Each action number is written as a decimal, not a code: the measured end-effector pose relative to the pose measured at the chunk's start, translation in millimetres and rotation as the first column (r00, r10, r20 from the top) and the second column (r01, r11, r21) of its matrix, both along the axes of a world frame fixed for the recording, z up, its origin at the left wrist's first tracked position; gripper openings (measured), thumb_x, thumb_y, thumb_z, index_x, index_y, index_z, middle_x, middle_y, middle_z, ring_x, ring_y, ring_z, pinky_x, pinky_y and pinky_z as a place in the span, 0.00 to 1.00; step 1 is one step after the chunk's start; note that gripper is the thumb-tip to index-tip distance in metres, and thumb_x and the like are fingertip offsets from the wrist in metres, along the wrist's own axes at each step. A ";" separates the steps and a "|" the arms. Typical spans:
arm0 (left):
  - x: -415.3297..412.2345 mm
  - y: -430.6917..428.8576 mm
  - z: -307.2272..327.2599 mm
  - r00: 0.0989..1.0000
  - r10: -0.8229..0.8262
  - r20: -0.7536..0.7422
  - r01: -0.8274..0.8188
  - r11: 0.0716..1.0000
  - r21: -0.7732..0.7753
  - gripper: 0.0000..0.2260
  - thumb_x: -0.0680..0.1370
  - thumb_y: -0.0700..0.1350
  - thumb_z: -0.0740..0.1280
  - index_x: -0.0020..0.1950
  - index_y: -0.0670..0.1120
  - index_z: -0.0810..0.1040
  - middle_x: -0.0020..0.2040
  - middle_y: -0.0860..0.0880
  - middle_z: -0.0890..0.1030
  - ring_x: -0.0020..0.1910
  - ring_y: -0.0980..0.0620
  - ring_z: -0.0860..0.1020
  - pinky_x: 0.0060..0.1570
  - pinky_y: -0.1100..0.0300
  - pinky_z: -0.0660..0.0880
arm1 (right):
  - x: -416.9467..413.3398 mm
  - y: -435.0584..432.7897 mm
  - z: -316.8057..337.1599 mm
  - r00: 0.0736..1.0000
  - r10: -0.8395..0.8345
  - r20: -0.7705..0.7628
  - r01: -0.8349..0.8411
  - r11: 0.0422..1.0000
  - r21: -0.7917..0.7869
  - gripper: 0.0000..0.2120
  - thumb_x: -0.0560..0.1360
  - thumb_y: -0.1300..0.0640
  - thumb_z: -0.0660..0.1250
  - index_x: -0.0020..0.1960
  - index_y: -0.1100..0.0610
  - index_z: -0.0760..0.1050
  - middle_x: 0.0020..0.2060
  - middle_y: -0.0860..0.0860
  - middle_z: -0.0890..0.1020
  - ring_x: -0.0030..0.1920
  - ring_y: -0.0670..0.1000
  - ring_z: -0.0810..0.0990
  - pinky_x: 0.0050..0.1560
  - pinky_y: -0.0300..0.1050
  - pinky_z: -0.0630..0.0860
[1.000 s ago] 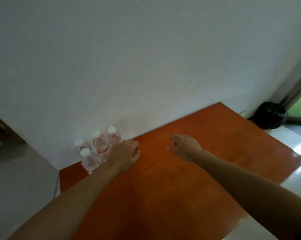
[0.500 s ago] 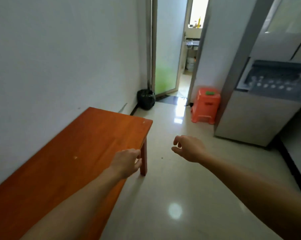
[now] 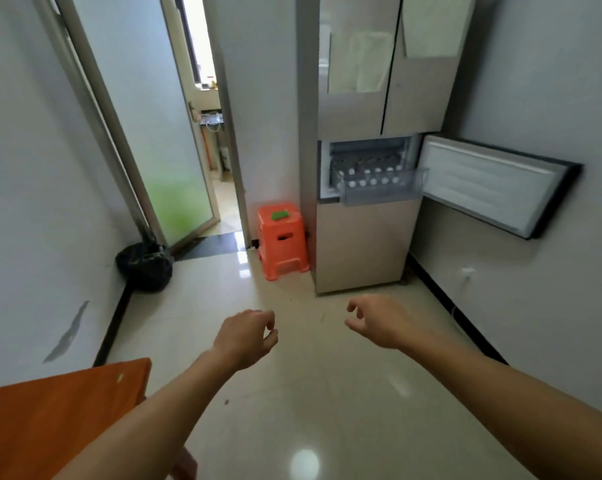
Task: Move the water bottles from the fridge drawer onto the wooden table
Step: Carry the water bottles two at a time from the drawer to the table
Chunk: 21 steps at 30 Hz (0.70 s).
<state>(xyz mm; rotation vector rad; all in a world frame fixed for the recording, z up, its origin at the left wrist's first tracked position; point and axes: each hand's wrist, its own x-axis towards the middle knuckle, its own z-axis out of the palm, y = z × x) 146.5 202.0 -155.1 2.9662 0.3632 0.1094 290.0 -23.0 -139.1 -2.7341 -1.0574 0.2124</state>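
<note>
Only one corner of my wooden worktop (image 3: 50, 410) shows at lower left; the rest is cut off by the frame. Beyond it a black bag (image 3: 143, 266) sits on the floor against the wall. My left hand (image 3: 245, 337) hangs over the floor past the worktop's corner, fingers loosely curled, grasping nothing. An orange stool (image 3: 282, 239) stands just beside the fridge (image 3: 358, 251). My right hand (image 3: 379, 323) is likewise relaxed and empty. The water bottles (image 3: 368, 176) are well ahead of both hands, in the pulled-out fridge drawer (image 3: 382, 195). Only rows of white caps show, facing up, so they seem upright; their bodies are too blurred to make out. The compartment door (image 3: 493, 185) stands swung open to the right.
</note>
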 end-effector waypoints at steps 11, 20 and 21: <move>259.9 -27.4 4.9 0.940 -0.340 -0.037 0.337 0.939 -0.064 0.06 0.77 0.53 0.62 0.45 0.51 0.74 0.42 0.52 0.78 0.41 0.54 0.76 0.46 0.54 0.78 | 196.2 -72.0 -5.6 0.949 -0.314 -0.022 0.314 0.949 -0.003 0.17 0.77 0.44 0.63 0.63 0.50 0.73 0.55 0.49 0.80 0.52 0.50 0.77 0.48 0.43 0.71; 453.0 -24.6 2.8 0.956 -0.294 -0.027 0.293 0.955 -0.038 0.06 0.75 0.52 0.62 0.45 0.51 0.76 0.44 0.52 0.81 0.43 0.52 0.78 0.46 0.54 0.77 | 407.2 -61.4 -16.1 0.954 -0.288 -0.087 0.290 0.957 0.014 0.16 0.76 0.42 0.63 0.60 0.48 0.73 0.51 0.48 0.80 0.48 0.51 0.78 0.49 0.47 0.75; 469.1 -20.9 1.9 0.960 -0.280 -0.018 0.279 0.959 -0.047 0.06 0.75 0.52 0.62 0.45 0.51 0.76 0.44 0.52 0.81 0.44 0.51 0.78 0.46 0.53 0.77 | 428.9 -56.0 -14.9 0.956 -0.281 -0.084 0.284 0.958 0.027 0.16 0.76 0.42 0.63 0.59 0.49 0.73 0.51 0.48 0.80 0.48 0.51 0.78 0.49 0.47 0.75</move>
